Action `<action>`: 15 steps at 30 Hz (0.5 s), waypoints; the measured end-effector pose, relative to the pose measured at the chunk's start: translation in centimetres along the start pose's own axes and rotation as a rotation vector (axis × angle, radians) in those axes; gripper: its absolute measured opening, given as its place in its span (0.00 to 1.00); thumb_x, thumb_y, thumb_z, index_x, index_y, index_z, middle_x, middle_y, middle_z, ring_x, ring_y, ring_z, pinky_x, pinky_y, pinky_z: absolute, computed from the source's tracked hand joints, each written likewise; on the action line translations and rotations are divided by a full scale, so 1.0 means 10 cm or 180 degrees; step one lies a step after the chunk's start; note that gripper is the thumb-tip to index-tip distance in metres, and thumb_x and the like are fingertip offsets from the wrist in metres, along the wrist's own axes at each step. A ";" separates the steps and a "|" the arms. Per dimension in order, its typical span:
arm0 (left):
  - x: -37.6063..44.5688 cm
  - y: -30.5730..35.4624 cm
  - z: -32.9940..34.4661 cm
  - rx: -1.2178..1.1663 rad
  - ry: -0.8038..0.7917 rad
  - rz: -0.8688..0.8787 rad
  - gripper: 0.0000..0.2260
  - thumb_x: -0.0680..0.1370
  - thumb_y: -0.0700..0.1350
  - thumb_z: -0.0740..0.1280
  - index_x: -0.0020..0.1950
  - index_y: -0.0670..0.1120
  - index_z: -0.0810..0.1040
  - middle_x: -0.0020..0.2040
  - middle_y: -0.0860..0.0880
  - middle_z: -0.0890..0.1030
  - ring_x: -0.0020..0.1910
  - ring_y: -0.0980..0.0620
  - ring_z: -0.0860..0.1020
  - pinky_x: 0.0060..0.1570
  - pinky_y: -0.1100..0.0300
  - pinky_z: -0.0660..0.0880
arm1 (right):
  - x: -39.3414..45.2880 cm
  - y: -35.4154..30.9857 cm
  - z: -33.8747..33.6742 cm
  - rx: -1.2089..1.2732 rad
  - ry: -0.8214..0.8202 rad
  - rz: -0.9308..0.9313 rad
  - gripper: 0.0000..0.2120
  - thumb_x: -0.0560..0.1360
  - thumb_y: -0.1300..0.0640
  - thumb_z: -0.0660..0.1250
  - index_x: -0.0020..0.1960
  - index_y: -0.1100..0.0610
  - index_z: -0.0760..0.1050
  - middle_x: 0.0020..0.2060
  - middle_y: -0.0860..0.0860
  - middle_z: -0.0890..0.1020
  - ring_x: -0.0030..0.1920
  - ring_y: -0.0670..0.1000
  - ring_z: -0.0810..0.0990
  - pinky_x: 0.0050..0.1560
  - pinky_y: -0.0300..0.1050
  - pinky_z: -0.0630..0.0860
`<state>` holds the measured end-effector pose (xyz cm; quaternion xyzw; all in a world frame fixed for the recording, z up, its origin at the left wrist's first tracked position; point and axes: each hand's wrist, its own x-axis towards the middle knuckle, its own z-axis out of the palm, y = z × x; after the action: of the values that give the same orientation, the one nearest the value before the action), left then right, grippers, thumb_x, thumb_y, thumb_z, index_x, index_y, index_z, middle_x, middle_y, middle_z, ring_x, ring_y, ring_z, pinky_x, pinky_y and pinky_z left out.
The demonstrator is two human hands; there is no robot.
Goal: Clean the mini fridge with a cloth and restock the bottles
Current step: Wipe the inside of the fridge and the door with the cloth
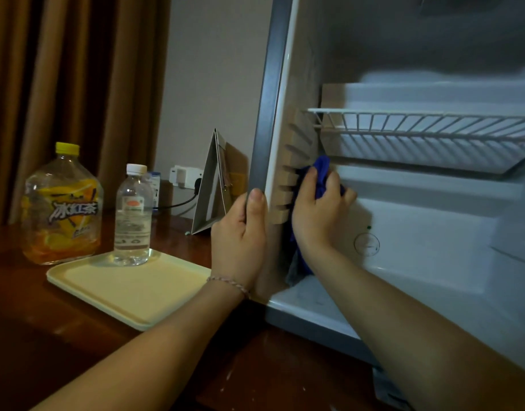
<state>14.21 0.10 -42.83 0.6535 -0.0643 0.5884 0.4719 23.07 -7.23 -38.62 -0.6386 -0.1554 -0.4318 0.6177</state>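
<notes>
The open mini fridge (418, 226) fills the right half of the view, white inside with a wire shelf (427, 123). My left hand (240, 235) grips the fridge's grey left front edge. My right hand (317, 212) is inside, holding a blue cloth (322, 172) pressed against the ribbed left inner wall. A large yellow-capped iced tea bottle (62, 206) stands on the wooden table at the left. A small white-capped water bottle (133, 218) stands on the far corner of a pale yellow tray (130, 289).
A folded card stand (213, 188) stands on the table beside the fridge's left wall. Behind it a wall socket (185, 175) holds a plug with a black cable. Brown curtains (62, 84) hang at the back left. The dark wooden table (32, 336) runs under everything.
</notes>
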 end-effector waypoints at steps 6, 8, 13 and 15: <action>0.00 0.01 0.00 0.0072 0.0053 0.0071 0.17 0.84 0.50 0.56 0.34 0.53 0.68 0.28 0.58 0.73 0.28 0.61 0.71 0.31 0.71 0.65 | 0.20 0.14 -0.05 -0.0399 -0.0357 0.0121 0.17 0.83 0.42 0.57 0.56 0.54 0.74 0.59 0.58 0.71 0.58 0.62 0.74 0.58 0.54 0.71; -0.01 0.02 0.00 0.0073 0.0018 0.0064 0.17 0.84 0.51 0.56 0.34 0.53 0.68 0.29 0.58 0.73 0.28 0.61 0.71 0.30 0.71 0.65 | 0.20 0.11 -0.07 -0.0480 -0.0424 0.0175 0.17 0.83 0.42 0.56 0.56 0.54 0.73 0.59 0.59 0.72 0.57 0.61 0.74 0.53 0.48 0.68; 0.00 0.04 -0.01 0.0069 -0.0058 -0.0021 0.17 0.83 0.52 0.55 0.35 0.51 0.70 0.28 0.59 0.73 0.28 0.61 0.71 0.30 0.72 0.66 | 0.12 -0.01 -0.20 -0.0519 -0.0474 0.0435 0.15 0.83 0.43 0.57 0.52 0.54 0.74 0.56 0.59 0.75 0.57 0.60 0.74 0.48 0.44 0.62; 0.00 0.04 -0.01 0.0065 -0.0068 -0.0057 0.18 0.83 0.52 0.55 0.35 0.51 0.70 0.28 0.58 0.73 0.28 0.61 0.71 0.30 0.71 0.67 | 0.04 -0.01 -0.18 -0.0196 -0.0401 0.0400 0.13 0.82 0.44 0.60 0.48 0.53 0.74 0.55 0.58 0.74 0.55 0.58 0.74 0.51 0.46 0.65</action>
<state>13.90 -0.01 -42.60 0.6651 -0.0574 0.5777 0.4697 22.56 -8.95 -38.48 -0.6916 -0.1402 -0.3557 0.6127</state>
